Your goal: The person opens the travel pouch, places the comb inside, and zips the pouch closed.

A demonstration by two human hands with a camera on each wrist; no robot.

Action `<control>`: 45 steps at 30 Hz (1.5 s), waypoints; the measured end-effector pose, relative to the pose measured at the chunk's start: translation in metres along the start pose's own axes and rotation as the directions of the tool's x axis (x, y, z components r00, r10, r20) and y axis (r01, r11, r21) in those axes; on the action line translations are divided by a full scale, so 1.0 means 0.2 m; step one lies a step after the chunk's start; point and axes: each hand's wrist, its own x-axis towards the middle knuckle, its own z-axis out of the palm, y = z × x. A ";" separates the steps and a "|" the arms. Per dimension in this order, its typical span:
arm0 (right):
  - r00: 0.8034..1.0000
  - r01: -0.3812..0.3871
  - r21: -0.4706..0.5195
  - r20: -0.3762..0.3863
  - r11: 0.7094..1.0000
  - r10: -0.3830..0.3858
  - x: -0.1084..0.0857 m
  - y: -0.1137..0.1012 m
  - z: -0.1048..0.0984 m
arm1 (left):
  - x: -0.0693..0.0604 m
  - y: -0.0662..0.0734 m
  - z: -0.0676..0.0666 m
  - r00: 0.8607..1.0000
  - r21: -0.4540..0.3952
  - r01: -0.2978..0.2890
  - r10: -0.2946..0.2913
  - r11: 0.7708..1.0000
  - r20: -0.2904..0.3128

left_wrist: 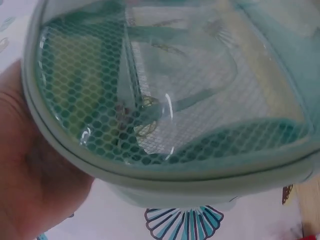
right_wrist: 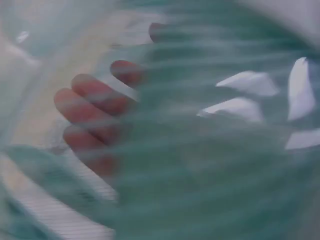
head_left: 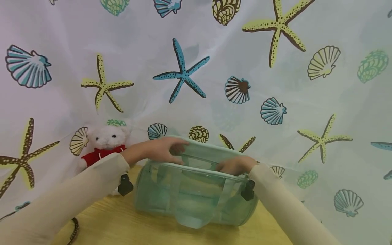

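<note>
A translucent mint-green duffel bag [head_left: 196, 200] with pale straps stands unzipped on the table. My left hand [head_left: 163, 148] lies over the left end of its opening, fingers and thumb apart. In the left wrist view that hand [left_wrist: 35, 170] is against the bag's rim [left_wrist: 150, 180], beside a mesh panel [left_wrist: 75, 85]; its fingertips are hidden. My right hand [head_left: 235, 165], slightly blurred, reaches into the right end of the opening. Through the green plastic in the right wrist view, its extended fingers [right_wrist: 95, 105] show, with nothing visible held.
Behind and left of the bag sits a white teddy bear [head_left: 110, 137] in a red top, partly behind my left forearm. A dark cord [head_left: 74, 229] lies near the front left of the wooden table [head_left: 122, 228]. A shell-printed curtain [head_left: 214, 61] hangs behind.
</note>
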 end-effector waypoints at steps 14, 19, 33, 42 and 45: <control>0.978 0.148 -0.103 -0.130 0.984 -0.161 0.21 -0.47 -0.11 | -0.30 -0.24 -0.02 0.943 -0.065 0.104 -0.119 0.992 -0.310; 0.977 0.086 -0.169 -0.178 0.982 -0.116 0.34 -0.60 -0.08 | -0.32 -0.23 -0.02 0.956 -0.057 0.056 -0.070 0.997 -0.286; 0.815 0.143 -0.225 -0.526 0.964 -0.244 0.32 -0.76 -0.06 | -0.29 -0.25 -0.04 0.966 -0.002 0.053 -0.051 0.999 -0.253; 0.819 0.195 0.046 -0.558 0.980 -0.137 0.30 -0.74 -0.03 | -0.26 -0.22 -0.03 0.969 0.114 0.007 0.021 0.994 -0.245; 0.830 0.211 0.120 -0.547 0.970 -0.113 0.27 -0.73 -0.03 | -0.25 -0.22 -0.03 0.972 0.142 0.018 0.016 0.990 -0.235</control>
